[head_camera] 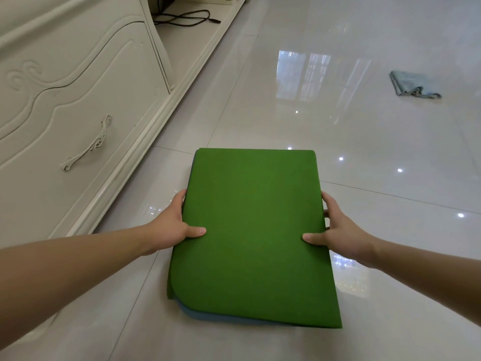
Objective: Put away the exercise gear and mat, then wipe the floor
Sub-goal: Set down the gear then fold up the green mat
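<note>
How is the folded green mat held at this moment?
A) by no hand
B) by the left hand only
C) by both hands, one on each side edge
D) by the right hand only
C: the left hand and the right hand each grip a side edge of the green mat, thumbs on top.

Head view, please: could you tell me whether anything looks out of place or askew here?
A crumpled grey-blue cloth lies loose on the floor, far right. The folded green mat, gripped by the left hand and right hand, is unevenly folded: a blue-grey layer sticks out at its near-left corner.
</note>
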